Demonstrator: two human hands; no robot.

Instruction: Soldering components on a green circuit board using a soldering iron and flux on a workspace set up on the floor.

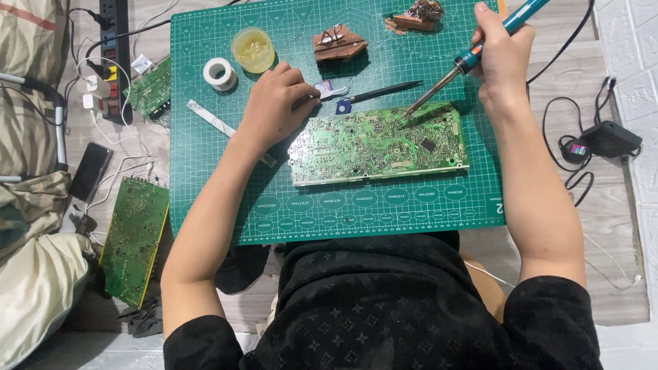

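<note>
We see the right hand (504,51) fisted round the soldering iron (473,58), forearm up the mat's rt edge. Iron's long axis is diagonal, tip down-left onto the circuit board (379,144), which lies lengthwise mid green cutting mat (205,205). The left hand (274,103) is curled at the board's top-left corner; can't tell if it holds anything.

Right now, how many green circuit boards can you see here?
3. One large board lies on the green cutting mat under the soldering iron in the right hand; one on the floor, lower left; one beside the power strip. Others may be hidden.
</note>
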